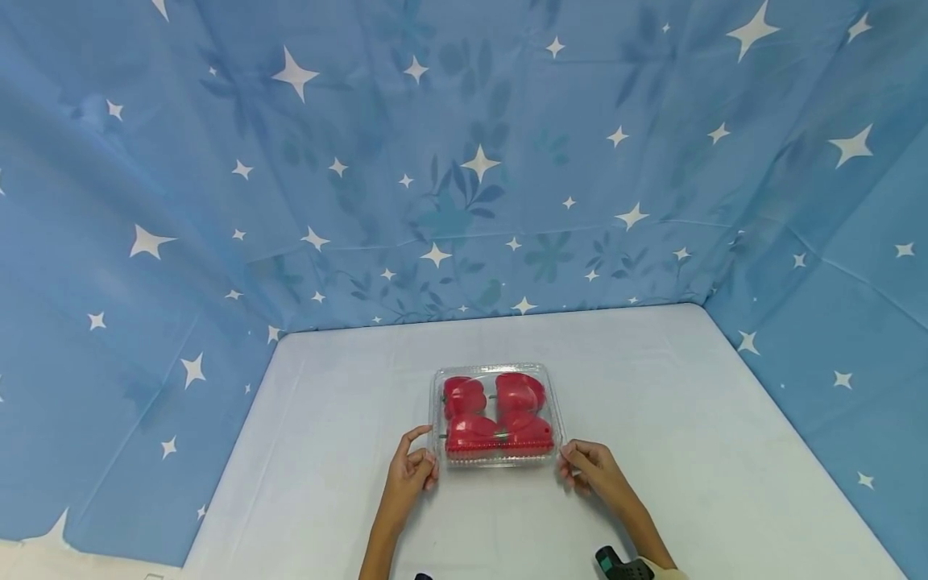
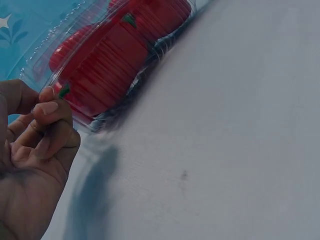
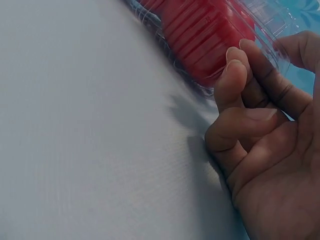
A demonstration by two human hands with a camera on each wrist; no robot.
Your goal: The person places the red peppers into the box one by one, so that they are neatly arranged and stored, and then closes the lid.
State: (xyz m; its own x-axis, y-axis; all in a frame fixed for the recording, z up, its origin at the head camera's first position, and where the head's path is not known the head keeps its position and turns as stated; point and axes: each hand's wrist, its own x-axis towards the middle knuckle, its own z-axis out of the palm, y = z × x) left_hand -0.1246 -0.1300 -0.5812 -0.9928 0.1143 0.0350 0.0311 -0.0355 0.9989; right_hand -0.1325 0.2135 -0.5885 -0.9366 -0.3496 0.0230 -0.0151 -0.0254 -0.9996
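A clear plastic clamshell box [image 1: 500, 463], lid down, sits on the white table with several red bell peppers [image 1: 473, 432] inside. Green stems [image 2: 64, 91] show through the plastic in the left wrist view. My left hand [image 1: 410, 471] pinches the box's left edge near the front corner, the index finger reaching along the side. At the front right corner, my right hand [image 1: 596, 471] grips the rim between thumb and fingers. In the right wrist view, curled fingertips [image 3: 234, 72] lie against the box wall beside a red pepper [image 3: 202, 40]. The underside of the box is hidden.
The white-covered table [image 1: 348, 387] spreads around the box on all sides. Blue curtains [image 1: 478, 201] with white stars stand behind it and along both sides. A dark device [image 1: 622, 564] is strapped at my right wrist.
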